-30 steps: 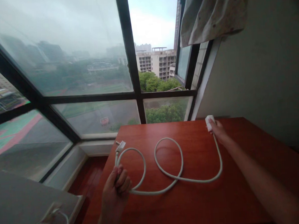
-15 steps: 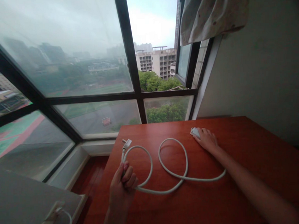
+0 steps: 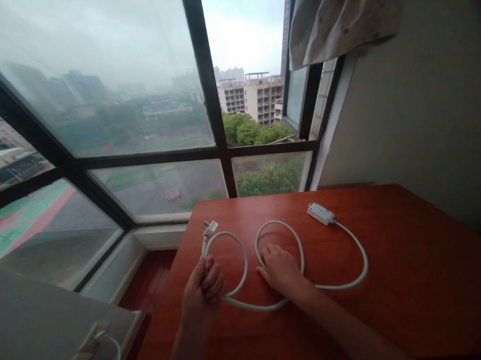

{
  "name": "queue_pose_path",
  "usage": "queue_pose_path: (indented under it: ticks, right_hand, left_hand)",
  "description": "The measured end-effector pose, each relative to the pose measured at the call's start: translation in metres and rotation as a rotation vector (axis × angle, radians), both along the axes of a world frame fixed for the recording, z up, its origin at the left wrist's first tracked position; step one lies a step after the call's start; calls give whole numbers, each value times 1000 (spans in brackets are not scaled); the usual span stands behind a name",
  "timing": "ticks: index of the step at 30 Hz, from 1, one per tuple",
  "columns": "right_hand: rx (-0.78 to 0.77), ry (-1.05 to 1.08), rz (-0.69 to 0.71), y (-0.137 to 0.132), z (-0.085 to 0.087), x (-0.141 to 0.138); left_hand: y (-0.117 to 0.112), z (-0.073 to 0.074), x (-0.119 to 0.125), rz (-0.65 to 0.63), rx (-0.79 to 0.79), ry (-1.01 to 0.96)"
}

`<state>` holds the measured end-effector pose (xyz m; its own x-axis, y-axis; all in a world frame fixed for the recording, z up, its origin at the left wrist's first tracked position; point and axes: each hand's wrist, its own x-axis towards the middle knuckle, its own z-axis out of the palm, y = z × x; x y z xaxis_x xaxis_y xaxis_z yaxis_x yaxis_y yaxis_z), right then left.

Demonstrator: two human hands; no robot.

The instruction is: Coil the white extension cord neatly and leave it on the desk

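A white power cord (image 3: 353, 286) lies in loops over the table. My left hand (image 3: 206, 286) is wrapped round the cord just below its plug (image 3: 212, 228), which sticks up past my fist. My right hand (image 3: 279, 269) is over the middle loop, palm down with fingers stretched out. Its wrist hides part of the cord, and whether the fingers touch the cord is unclear. At the cord's other end, a small white power strip (image 3: 320, 214) rests on the table beyond my right hand.
The reddish-brown table (image 3: 410, 278) stands by large dark-framed windows (image 3: 150, 159). A curtain (image 3: 337, 24) hangs at upper right beside a wall. At lower left, a wall socket (image 3: 87, 341) has a white cable plugged in.
My right hand has left the power strip and moved left and nearer, over the middle loop. My left hand, still gripping the cord, has shifted slightly to the right.
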<state>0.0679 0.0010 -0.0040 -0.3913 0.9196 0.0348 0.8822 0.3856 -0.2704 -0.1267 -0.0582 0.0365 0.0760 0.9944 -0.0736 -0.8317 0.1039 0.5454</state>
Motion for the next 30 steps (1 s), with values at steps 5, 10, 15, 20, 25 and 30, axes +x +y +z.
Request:
queue_pose_path:
  ticks: [5,10,15,20,25,30]
  right_hand:
    - [-125,276,-56,18,1,4]
    - [-206,890,-230,30,38,28]
    - [-203,1086,-81,7,90,55]
    - [-186,1095,121,-31,108,61]
    - [-223,912,467,-60,91,51]
    - [-208,808,488,-77,60,54]
  left_hand:
    - [3,4,4,-40,-10,26]
    - [10,10,12,-38,-51,75]
    - [19,16,26,-54,-84,108]
    - [33,23,51,-47,-135,84]
    - [48,29,66,-59,-219,3]
    - [47,30,56,-114,-231,-179]
